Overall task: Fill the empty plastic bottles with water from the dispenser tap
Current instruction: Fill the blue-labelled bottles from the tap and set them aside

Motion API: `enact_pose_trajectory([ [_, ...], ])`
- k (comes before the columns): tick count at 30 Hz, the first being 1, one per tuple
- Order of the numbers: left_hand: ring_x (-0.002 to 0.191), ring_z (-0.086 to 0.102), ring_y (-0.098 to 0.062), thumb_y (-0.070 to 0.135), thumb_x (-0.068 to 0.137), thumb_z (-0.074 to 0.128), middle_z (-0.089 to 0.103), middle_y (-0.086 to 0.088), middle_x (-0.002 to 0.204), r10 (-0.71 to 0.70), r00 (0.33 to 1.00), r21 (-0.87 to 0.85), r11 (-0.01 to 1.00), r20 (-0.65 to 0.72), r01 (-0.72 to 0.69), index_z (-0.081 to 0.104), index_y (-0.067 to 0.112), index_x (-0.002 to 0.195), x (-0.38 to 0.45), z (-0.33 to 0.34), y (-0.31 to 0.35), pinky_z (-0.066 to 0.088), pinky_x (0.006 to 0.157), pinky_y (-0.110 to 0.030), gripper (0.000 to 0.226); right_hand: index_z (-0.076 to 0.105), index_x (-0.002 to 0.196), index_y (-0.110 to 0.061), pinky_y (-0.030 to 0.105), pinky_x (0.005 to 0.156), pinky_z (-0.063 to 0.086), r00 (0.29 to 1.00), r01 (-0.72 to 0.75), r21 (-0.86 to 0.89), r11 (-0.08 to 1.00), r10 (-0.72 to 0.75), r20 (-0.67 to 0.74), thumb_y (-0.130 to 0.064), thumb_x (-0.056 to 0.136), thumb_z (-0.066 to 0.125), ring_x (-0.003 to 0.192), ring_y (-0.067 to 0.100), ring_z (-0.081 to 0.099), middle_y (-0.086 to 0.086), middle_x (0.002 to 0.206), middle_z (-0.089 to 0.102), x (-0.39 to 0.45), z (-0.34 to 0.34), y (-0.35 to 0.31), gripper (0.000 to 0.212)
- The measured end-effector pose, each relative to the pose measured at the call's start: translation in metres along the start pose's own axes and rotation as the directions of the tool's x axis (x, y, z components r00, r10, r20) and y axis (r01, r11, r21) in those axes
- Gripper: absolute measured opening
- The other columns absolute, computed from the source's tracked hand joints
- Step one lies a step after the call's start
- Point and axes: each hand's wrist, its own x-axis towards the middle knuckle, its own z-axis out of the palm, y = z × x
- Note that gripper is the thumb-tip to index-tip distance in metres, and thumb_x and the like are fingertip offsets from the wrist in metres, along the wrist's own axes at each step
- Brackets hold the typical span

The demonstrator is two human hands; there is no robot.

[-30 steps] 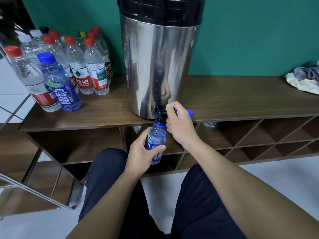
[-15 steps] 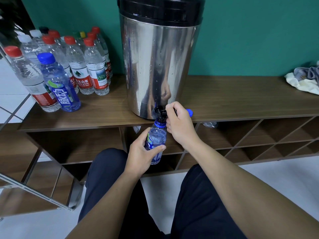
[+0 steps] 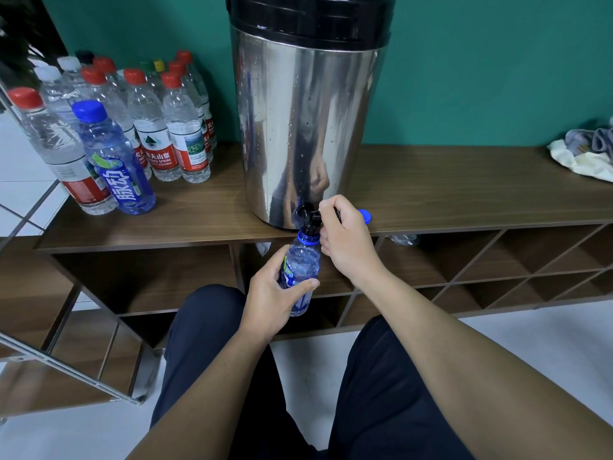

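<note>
The bottle (image 3: 300, 270) hangs below the front edge of the desk (image 3: 464, 194), its open blue neck right under the black tap (image 3: 308, 217) at the foot of the steel dispenser (image 3: 308, 127). Its long axis runs nearly upright, leaning slightly so the mouth meets the spout. The left hand (image 3: 270, 302) makes the lower grip: fingers and thumb wrap the bottle's middle from the left and below. The right hand (image 3: 345, 240) sits just right of the neck, and its grip is narrow, fingertips pinched on the tap's lever.

So the mouth lies directly under the spout, and the tap lies up and left of the right hand, which is the nearer one to it. Whether water is flowing cannot be told. The blue cap (image 3: 365, 215) rests on the desk just behind the right hand. Capped bottles (image 3: 139, 134) stand well apart at the left end. The next move likely depends on keeping the neck and spout in line.
</note>
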Motion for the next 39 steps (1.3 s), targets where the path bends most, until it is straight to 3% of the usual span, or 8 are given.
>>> enact_pose_trajectory([
  [7,0.125,0.075,-0.021,0.003,0.090,0.092,0.080,0.004,0.129,-0.002,1.000,0.012,1.000,-0.002,0.002,0.069,0.037,0.135,0.0003,-0.0007,-0.0001,0.056,0.116,-0.054,0.061,0.051,0.089,-0.021,0.034,0.058,0.034,1.000,0.008,-0.012,1.000,-0.008,-0.002,-0.039,0.115,0.052,0.057,0.014,0.040,-0.012,0.060,0.043,0.0010,-0.0009,0.0010,0.031],
  [16,0.127,0.075,-0.020,0.007,0.090,0.093,0.079,0.003,0.132,-0.012,1.000,0.029,1.000,-0.001,0.012,0.068,0.027,0.142,0.0013,-0.0021,-0.0034,0.056,0.116,-0.056,0.061,0.050,0.090,-0.019,0.035,0.057,0.034,1.000,0.003,-0.008,1.000,-0.003,0.002,-0.038,0.115,0.052,0.057,0.015,0.038,-0.011,0.060,0.042,0.0013,-0.0009,0.0019,0.031],
  [39,0.127,0.074,-0.023,0.005,0.089,0.093,0.079,0.002,0.132,0.000,1.000,-0.005,1.000,0.000,0.000,0.070,0.037,0.136,0.0019,-0.0008,-0.0050,0.055,0.116,-0.060,0.061,0.051,0.088,-0.023,0.038,0.058,0.033,1.000,0.011,-0.003,1.000,-0.011,-0.002,-0.041,0.113,0.052,0.057,0.017,0.039,-0.010,0.060,0.043,0.0036,-0.0004,0.0056,0.030],
])
